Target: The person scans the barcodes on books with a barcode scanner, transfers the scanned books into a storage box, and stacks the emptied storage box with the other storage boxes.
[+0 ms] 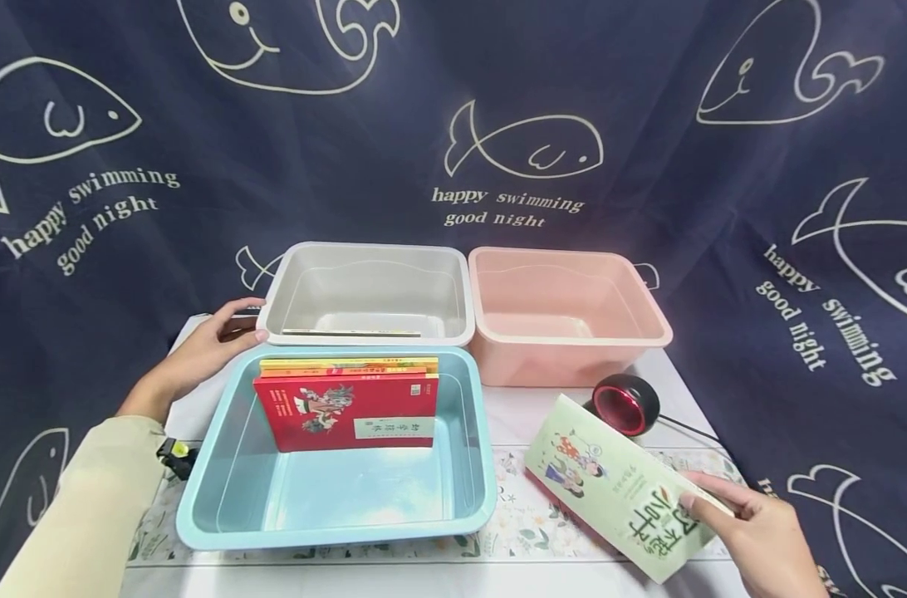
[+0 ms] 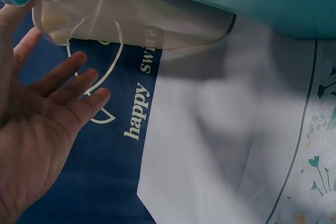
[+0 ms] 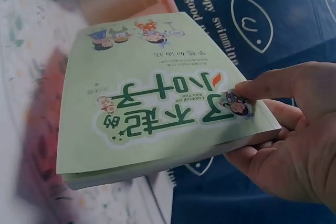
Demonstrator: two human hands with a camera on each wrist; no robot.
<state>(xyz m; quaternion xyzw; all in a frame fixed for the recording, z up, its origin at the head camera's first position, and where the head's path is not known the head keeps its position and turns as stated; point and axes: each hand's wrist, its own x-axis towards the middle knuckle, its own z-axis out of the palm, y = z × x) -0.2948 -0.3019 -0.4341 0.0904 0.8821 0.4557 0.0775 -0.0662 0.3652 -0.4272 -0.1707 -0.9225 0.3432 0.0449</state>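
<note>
A pale green paperback book point(image 1: 618, 486) is in my right hand point(image 1: 767, 531), thumb on its cover and fingers beneath. In the right wrist view the book point(image 3: 142, 103) is tilted, its illustrated cover facing up. My left hand point(image 1: 218, 345) is at the left corner of the grey bin point(image 1: 367, 286), fingertips right at the rim. The left wrist view shows that hand point(image 2: 47, 98) with fingers spread and nothing in the palm. Inside the blue bin point(image 1: 334, 531), a red book point(image 1: 349, 411) stands upright in front of several yellow and orange books.
A pink bin point(image 1: 569, 361) stands at the back right, beside the grey one, which holds a thin book edge point(image 1: 349, 333). A black round device with a red face point(image 1: 622, 405) and cable sits behind the green book. Dark fish-print cloth point(image 1: 521, 83) hangs behind the table.
</note>
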